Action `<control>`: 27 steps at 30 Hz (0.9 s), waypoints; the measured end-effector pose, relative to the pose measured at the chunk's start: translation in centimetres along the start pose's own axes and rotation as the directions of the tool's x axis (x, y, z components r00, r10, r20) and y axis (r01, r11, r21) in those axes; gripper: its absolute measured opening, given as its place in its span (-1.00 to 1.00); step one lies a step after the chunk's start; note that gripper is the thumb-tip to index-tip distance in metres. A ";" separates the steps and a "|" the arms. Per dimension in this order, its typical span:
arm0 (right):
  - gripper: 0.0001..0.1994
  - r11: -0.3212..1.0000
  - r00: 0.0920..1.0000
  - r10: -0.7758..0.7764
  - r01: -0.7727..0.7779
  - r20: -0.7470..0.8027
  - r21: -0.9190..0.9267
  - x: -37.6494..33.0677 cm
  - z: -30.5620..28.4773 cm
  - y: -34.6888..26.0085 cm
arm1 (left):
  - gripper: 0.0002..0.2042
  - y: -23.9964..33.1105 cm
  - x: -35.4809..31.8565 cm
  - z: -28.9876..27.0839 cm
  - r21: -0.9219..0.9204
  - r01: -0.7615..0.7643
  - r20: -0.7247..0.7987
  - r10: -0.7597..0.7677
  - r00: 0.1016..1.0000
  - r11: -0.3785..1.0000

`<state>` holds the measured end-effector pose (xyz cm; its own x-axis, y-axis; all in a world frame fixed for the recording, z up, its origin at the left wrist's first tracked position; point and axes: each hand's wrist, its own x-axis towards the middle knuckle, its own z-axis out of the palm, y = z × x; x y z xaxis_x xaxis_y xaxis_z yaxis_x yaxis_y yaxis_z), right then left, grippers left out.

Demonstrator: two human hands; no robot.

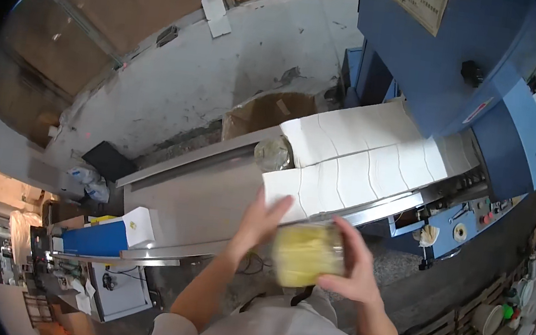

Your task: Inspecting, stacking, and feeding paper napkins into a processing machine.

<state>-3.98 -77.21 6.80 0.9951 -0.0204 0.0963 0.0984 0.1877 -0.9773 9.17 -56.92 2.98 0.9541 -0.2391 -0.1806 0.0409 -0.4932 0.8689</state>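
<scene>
My right hand (357, 265) grips a yellow block (304, 256) from its right side, in front of my body. The block looks wrapped in something clear, and motion blurs it. My left hand (260, 221) is at the left end of the nearer row of white folded paper (339, 188), fingers spread, thumb pointing right; its fingertips are partly hidden by the row's end. A second row of white paper (352, 134) lies behind, both on the metal conveyor bed (195, 189). A rounded, see-through greenish object (274, 153) stands against the rows' left end.
A large blue machine (422, 59) stands over the rows' right end. Behind the bed is a cardboard box (268, 110) by the white wall. At the bed's left end sits a blue-and-white block (105, 236). A wooden pallet (456, 324) lies at lower right.
</scene>
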 end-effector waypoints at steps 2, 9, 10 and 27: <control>-0.02 0.975 0.989 0.115 -0.094 -0.096 0.202 -2.3 -2.5 -0.3 | -0.29 1.6 0.4 1.5 0.085 0.019 -0.020 -0.017 1.000 0.996; -0.09 0.954 0.944 0.240 -0.187 -0.225 0.235 -6.3 -5.4 2.8 | -0.24 0.0 1.4 2.4 0.152 0.035 -0.024 -0.032 0.999 0.988; -0.11 0.951 0.949 0.247 -0.199 -0.198 0.235 -6.4 -5.3 3.3 | -0.24 -0.1 1.4 2.5 0.180 0.029 -0.024 -0.025 0.999 0.983; -0.12 0.906 0.993 -0.052 0.092 0.107 -0.414 4.7 10.2 4.7 | -0.42 -11.1 -5.4 -16.2 -0.099 0.006 -0.308 -0.037 0.951 0.995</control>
<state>1.13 -66.46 4.62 0.9832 0.0745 0.1668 0.1800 -0.2383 -0.9544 8.40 -36.61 1.77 0.9969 0.0488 -0.0615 0.0762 -0.4098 0.9090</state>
